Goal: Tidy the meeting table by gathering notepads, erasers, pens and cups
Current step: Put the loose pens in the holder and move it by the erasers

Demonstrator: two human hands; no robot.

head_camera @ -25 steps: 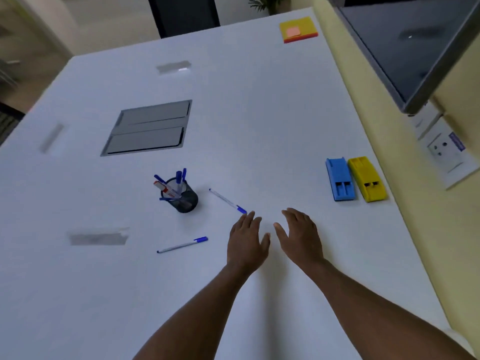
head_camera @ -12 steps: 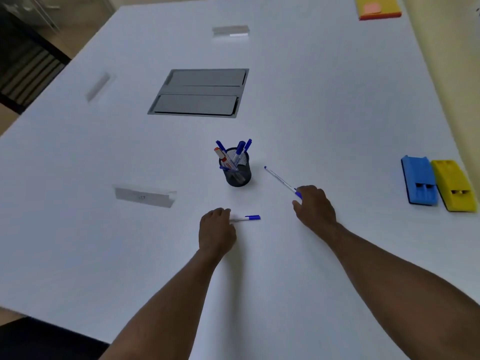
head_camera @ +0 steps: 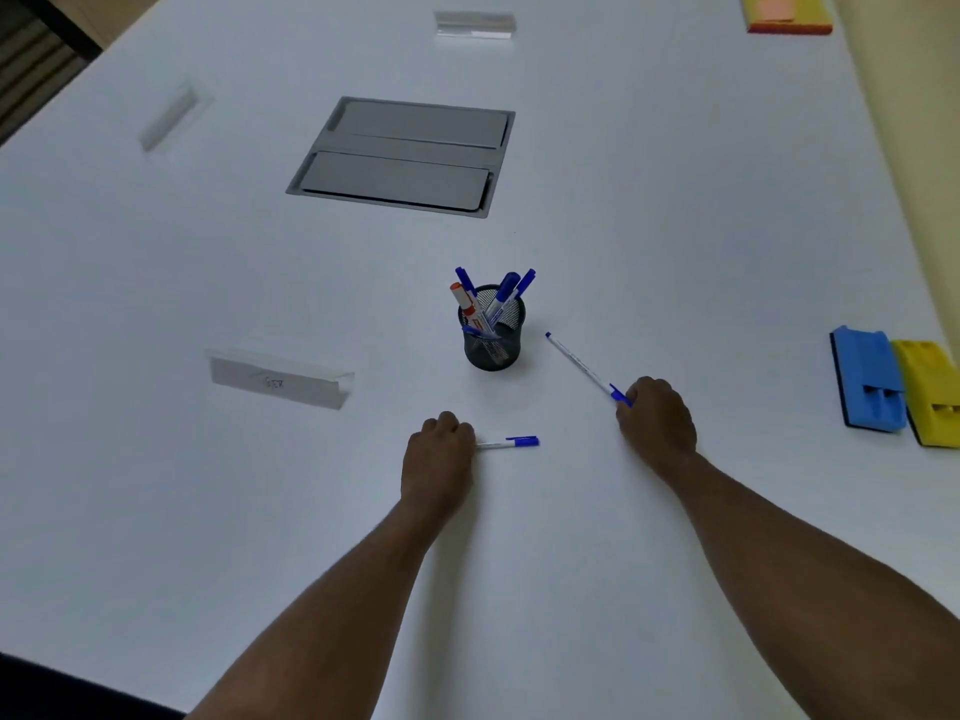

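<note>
A black mesh pen cup [head_camera: 492,335] with several markers stands mid-table. My left hand [head_camera: 440,459] has its fingers curled over the near end of a white pen with a blue cap [head_camera: 511,442] that lies on the table. My right hand [head_camera: 655,418] is curled on the capped end of a second white pen [head_camera: 579,363], which points toward the cup. A blue eraser [head_camera: 865,379] and a yellow eraser [head_camera: 930,392] lie side by side at the right. A yellow notepad [head_camera: 787,13] sits at the far right corner.
The white table [head_camera: 675,226] has a grey cable hatch [head_camera: 405,155] in its middle. Clear name stands sit at the near left [head_camera: 280,379], at the far left [head_camera: 174,119] and at the far side [head_camera: 475,24]. A yellow wall [head_camera: 914,122] runs along the right edge.
My hands have spread apart from the table's middle. The left went to the near pen, the right to the pen beside the cup, and both curled onto them. The view came closer.
</note>
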